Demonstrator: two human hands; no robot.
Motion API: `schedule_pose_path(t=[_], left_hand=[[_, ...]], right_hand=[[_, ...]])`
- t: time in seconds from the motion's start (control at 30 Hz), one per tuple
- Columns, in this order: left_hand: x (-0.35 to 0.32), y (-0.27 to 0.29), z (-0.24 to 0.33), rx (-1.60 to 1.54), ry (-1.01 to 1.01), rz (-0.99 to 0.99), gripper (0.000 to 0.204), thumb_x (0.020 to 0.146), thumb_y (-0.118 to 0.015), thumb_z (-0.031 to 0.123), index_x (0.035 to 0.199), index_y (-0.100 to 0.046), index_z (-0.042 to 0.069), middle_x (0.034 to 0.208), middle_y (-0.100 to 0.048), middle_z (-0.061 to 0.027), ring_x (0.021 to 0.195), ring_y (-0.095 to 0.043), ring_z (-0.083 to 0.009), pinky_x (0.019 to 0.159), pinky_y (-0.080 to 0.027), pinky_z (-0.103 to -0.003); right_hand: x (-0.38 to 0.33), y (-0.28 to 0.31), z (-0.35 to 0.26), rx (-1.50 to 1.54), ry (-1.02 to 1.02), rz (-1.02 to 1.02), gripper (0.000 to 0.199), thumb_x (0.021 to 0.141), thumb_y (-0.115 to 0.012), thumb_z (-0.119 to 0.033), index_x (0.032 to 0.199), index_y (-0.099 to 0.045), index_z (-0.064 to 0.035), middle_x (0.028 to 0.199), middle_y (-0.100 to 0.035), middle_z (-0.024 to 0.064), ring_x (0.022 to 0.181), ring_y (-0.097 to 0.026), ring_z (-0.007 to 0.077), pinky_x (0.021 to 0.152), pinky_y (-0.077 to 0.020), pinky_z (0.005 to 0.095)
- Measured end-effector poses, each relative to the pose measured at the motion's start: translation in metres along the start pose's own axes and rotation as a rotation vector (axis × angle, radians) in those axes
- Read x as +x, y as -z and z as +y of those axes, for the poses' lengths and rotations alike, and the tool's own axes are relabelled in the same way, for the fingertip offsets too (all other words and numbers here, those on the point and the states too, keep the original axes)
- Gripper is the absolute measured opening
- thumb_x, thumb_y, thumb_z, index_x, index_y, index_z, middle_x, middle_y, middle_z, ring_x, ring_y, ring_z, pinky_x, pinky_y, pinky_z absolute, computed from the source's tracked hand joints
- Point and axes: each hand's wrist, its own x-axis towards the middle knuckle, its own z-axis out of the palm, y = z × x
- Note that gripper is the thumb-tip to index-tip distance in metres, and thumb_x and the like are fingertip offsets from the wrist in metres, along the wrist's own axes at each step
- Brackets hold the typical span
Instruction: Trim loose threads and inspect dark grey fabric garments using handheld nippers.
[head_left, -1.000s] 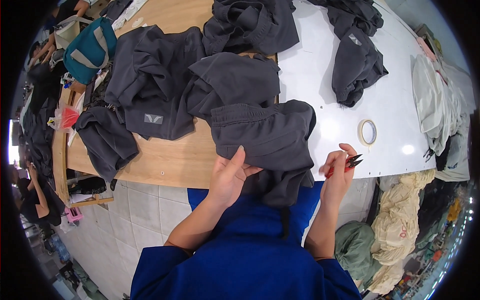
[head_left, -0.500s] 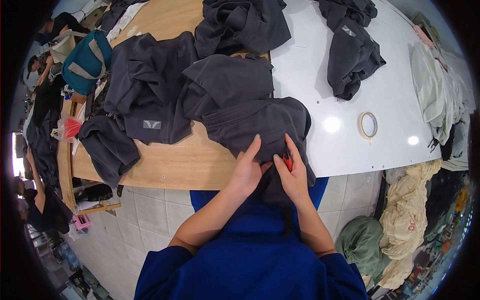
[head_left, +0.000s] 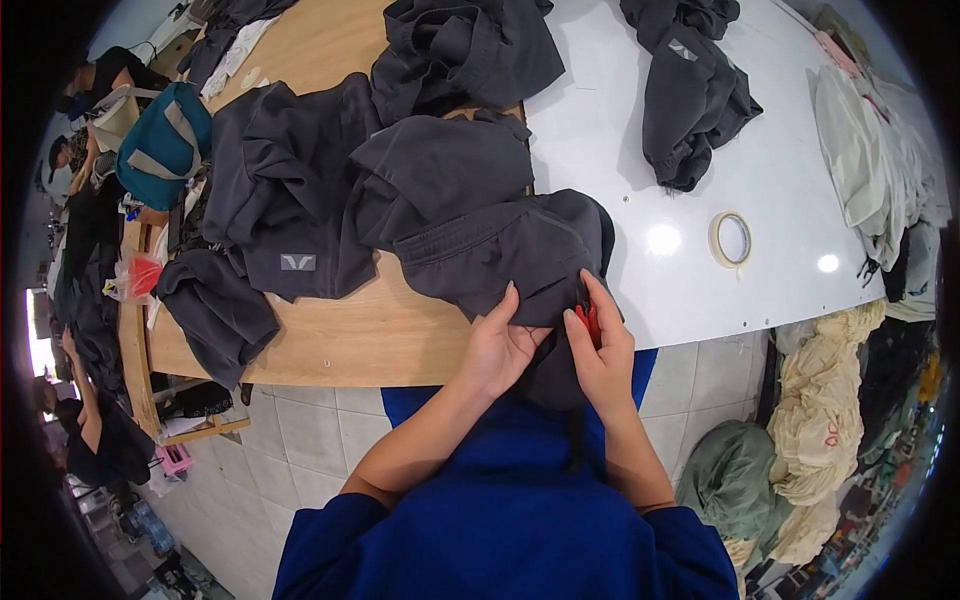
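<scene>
Dark grey trousers with a gathered elastic waistband lie bunched at the table's front edge, part of them hanging down toward me. My left hand pinches the cloth near its lower edge, thumb on top and fingers partly under the fabric. Just right of it, my right hand is closed around small red-handled thread snips, mostly hidden in the palm. Its thumb and forefinger rest along the cloth; the blades cannot be made out clearly.
More dark grey garments are heaped across the wooden table. On the white tabletop to the right are a tape roll and another dark garment. Cream cloth bundles stand at right. Other people work at far left.
My right hand has drawn slightly down and right, with more of the red snips showing. The left hand has shifted slightly lower. The whole view has moved a little.
</scene>
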Motion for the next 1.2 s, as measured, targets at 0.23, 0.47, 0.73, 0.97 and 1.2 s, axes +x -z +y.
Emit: schedule_pose_path(t=[0.23,0.47,0.73,0.97,1.2], left_hand=[[-0.004,0.007,-0.003,-0.031,0.005,-0.06,0.041,0.098,-0.03,0.029,0.129,-0.037,0.002,0.13,-0.047,-0.0134,0.121,-0.044,-0.024,0.105,-0.034,-0.039],[-0.007,0.008,-0.001,-0.001,0.027,-0.098,0.043,0.099,-0.028,0.028,0.133,-0.033,0.002,0.135,-0.041,-0.0128,0.125,-0.039,-0.0237,0.107,-0.03,-0.039],[-0.009,0.008,-0.006,0.061,-0.018,-0.095,0.044,0.099,-0.027,0.028,0.134,-0.032,0.002,0.136,-0.04,-0.0127,0.126,-0.038,-0.0231,0.108,-0.029,-0.038],[-0.01,0.007,-0.008,0.041,-0.024,-0.077,0.044,0.098,-0.028,0.027,0.134,-0.032,0.002,0.136,-0.04,-0.0125,0.126,-0.038,-0.023,0.107,-0.03,-0.038],[-0.012,0.002,0.0,0.114,-0.115,-0.095,0.051,0.097,-0.03,0.038,0.135,-0.029,0.003,0.134,-0.041,-0.0132,0.125,-0.04,-0.0252,0.105,-0.031,-0.039]], right_hand=[[0.001,-0.001,-0.008,-0.068,0.027,0.002,0.045,0.08,-0.062,-0.004,0.124,-0.05,0.0005,0.086,-0.063,0.0153,0.075,-0.063,0.02,0.07,-0.0479,0.026],[0.0,-0.001,-0.011,-0.087,0.062,0.016,0.047,0.081,-0.062,-0.003,0.126,-0.049,-0.0009,0.08,-0.062,0.0129,0.068,-0.061,0.0178,0.065,-0.0473,0.0243],[-0.001,0.0,-0.012,-0.14,0.093,0.045,0.042,0.081,-0.062,-0.003,0.122,-0.054,-0.0035,0.063,-0.051,0.0078,0.053,-0.049,0.0137,0.053,-0.0417,0.0233],[0.0,0.002,-0.012,-0.165,0.055,0.058,0.036,0.081,-0.062,-0.003,0.117,-0.06,-0.0065,0.057,-0.044,0.0064,0.049,-0.041,0.0121,0.048,-0.0368,0.0236],[-0.002,0.006,-0.004,0.103,-0.052,0.103,0.032,0.085,-0.059,-0.004,0.117,-0.059,-0.0032,0.072,-0.059,0.0048,0.066,-0.05,0.0072,0.063,-0.0416,0.0202]])
